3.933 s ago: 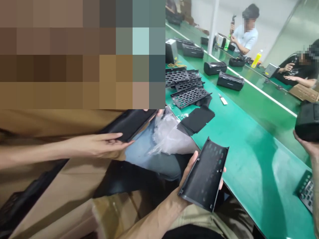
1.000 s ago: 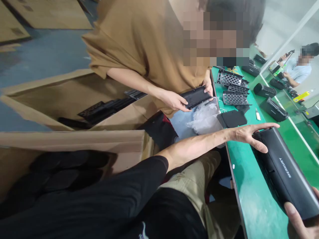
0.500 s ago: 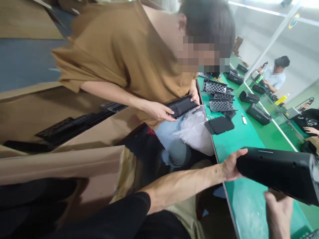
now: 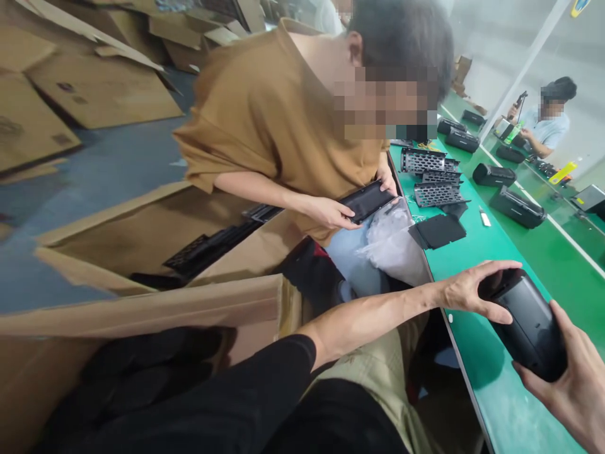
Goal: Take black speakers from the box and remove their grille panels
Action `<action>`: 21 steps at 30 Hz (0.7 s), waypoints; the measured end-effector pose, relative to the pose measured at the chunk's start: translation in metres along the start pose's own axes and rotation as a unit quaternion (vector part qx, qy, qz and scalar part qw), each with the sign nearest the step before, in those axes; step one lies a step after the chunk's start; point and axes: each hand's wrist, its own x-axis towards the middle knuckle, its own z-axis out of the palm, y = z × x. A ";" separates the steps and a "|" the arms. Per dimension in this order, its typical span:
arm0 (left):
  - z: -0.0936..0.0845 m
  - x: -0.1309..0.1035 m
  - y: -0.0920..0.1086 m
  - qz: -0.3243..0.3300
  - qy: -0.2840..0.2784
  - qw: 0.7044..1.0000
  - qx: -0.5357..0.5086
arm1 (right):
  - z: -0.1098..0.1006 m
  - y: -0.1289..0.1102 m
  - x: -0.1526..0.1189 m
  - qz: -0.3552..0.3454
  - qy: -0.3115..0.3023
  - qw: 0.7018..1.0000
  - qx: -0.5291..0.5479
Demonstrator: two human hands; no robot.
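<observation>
Over the green bench a black speaker (image 4: 524,325), an elongated box with rounded edges, is held between my two hands. My left hand (image 4: 472,293) grips its far-left end, thumb and fingers spread around it. Wrapped about the opposite, near end is my right hand (image 4: 567,372), its thumb underneath and fingers on the upper side. The speaker is tilted, and its side with a small slot faces me. Its underside is hidden.
A co-worker in a brown shirt (image 4: 283,120) holds a black panel (image 4: 368,202). Perforated black grilles (image 4: 439,194) and dark sheets (image 4: 439,231) lie on the green bench (image 4: 491,403). More speakers (image 4: 517,207) stand beyond. Cardboard boxes (image 4: 227,302) flank my left; another person (image 4: 551,126) sits across.
The speaker has turned from lying lengthwise across the view to slanting toward me. My right hand has moved from beneath it to its near end. The view has shifted left.
</observation>
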 end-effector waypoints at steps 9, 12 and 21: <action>-0.008 -0.014 -0.025 -0.014 0.108 0.981 -0.158 | 0.030 0.046 -0.046 0.187 0.089 0.931 0.300; -0.008 -0.011 -0.028 -0.005 0.092 0.976 -0.197 | 0.029 0.023 -0.051 0.201 0.114 0.899 0.371; -0.002 0.001 -0.047 -0.088 0.138 0.975 -0.152 | 0.058 0.031 -0.033 0.296 0.115 0.827 0.463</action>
